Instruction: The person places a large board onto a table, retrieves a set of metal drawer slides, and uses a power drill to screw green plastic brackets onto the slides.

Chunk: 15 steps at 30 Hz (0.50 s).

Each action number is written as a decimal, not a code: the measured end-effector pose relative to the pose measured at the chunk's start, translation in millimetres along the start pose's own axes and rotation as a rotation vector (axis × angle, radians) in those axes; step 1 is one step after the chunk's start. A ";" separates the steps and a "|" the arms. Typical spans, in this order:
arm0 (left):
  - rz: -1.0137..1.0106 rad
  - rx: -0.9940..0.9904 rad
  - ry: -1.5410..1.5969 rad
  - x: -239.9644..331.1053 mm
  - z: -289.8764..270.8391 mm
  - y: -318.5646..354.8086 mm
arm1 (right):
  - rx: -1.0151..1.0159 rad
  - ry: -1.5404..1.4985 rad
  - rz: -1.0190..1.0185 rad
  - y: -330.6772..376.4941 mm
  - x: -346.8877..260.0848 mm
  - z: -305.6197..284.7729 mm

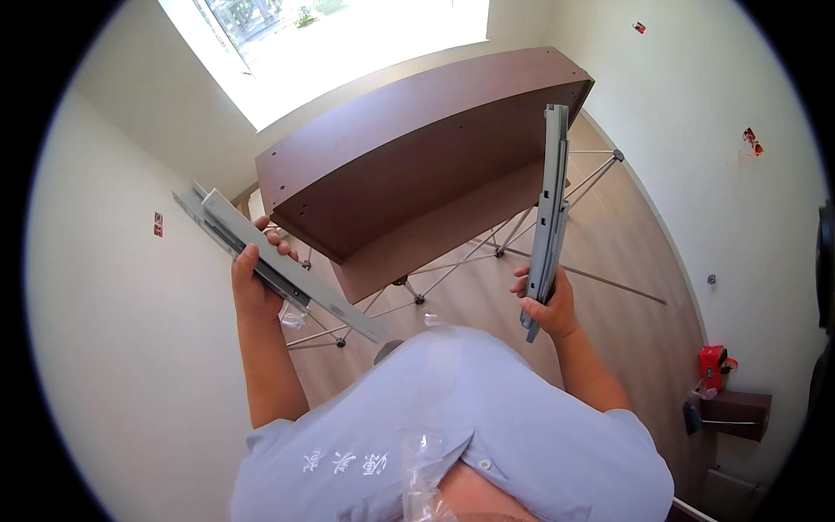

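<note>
"Well, what's hidden?"

"The brown box at twelve o'clock is partly covered by the right grey rail, towards two; the left grey rail, at nine, is masked where it's gripped."

"And the pose?"

"Raised, well apart: left hand at nine, right hand between three and four."

"Grip?"

"Left fingers clasp the slanted rail, right fingers the near-upright one."

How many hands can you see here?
2: the left hand, at the left, holding grey metal rails; and the right hand, right of centre, holding more rails. Some fingers are partly hidden.
</note>
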<state>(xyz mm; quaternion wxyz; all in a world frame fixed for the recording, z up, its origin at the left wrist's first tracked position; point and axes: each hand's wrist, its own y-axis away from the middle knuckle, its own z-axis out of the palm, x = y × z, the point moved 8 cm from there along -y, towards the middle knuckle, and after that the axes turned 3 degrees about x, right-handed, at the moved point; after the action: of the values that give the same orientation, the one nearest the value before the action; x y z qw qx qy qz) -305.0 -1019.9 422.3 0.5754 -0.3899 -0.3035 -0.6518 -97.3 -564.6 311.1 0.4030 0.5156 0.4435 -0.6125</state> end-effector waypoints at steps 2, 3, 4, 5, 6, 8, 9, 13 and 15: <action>-0.076 -0.023 -0.158 8.9 28.5 -12.3 | 0.068 -0.007 -0.007 -6.0 -2.1 -26.0; -0.109 -0.059 -0.238 9.6 41.7 -16.8 | 0.097 -0.014 -0.024 -9.6 -3.7 -37.0; -0.122 -0.046 -0.329 5.3 53.0 -22.1 | 0.128 -0.036 -0.017 -18.6 -3.1 -49.7; -0.127 -0.050 -0.414 -1.0 64.7 -29.2 | 0.163 -0.063 -0.016 -29.2 -1.8 -62.4; -0.117 -0.081 -0.472 -8.2 76.3 -36.0 | 0.198 -0.094 -0.025 -37.1 -0.4 -73.5; -0.174 -0.063 -0.645 -27.4 87.0 -55.0 | 0.247 -0.131 -0.006 -62.8 8.5 -94.2; -0.192 -0.063 -0.718 -36.0 92.0 -66.1 | 0.271 -0.152 -0.014 -75.1 12.2 -104.3; -0.160 -0.105 -0.965 -67.7 107.9 -100.4 | 0.388 -0.181 0.023 -107.7 34.5 -134.0; -0.167 -0.136 -1.000 -78.6 110.3 -107.7 | 0.476 -0.164 0.073 -114.7 47.7 -151.3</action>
<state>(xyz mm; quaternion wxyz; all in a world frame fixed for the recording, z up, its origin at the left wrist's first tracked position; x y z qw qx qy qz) -391.1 -869.9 417.0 0.2793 -0.6651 -0.5287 -0.4474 -171.7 -389.0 267.2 0.3267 0.5602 0.2336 -0.7245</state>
